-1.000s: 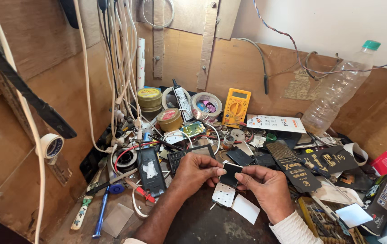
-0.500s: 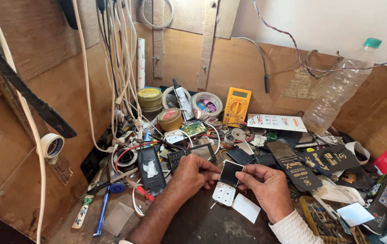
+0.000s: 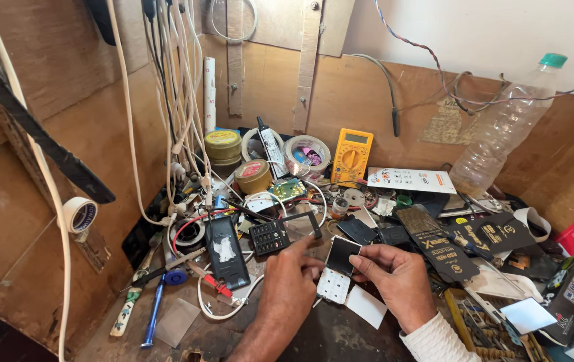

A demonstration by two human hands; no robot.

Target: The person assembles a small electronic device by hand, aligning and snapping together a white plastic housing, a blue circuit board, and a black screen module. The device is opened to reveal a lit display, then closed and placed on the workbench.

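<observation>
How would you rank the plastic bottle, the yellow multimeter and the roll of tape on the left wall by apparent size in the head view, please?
1. Plastic bottle, largest.
2. Yellow multimeter.
3. Roll of tape, smallest, though it hangs nearer the camera.
</observation>
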